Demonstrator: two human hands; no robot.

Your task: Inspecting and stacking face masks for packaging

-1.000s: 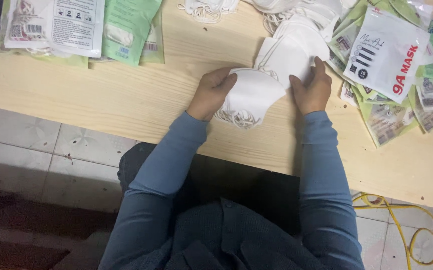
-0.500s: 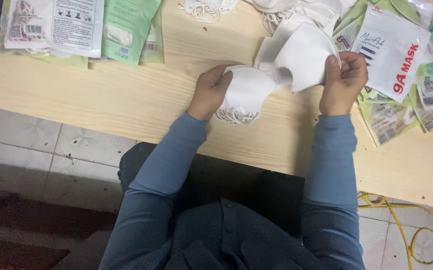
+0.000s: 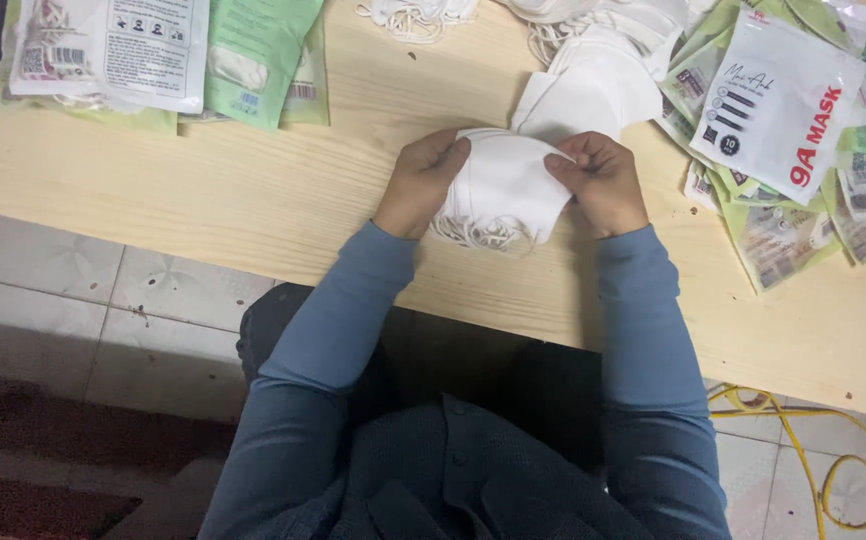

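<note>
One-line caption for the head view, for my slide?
Both hands, left hand and right hand, grip a stack of white masks over a wooden table.

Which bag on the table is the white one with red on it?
The white pouch on top of the right-hand pile, beside the right hand. The pouches under it are green, and the other white pouch, far left, shows no red.

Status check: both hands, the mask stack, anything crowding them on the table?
Left hand and right hand both grip the stack of white masks. Stack low over wooden table, ear loops dangling. Loose masks just behind; packets beside right hand.
</note>
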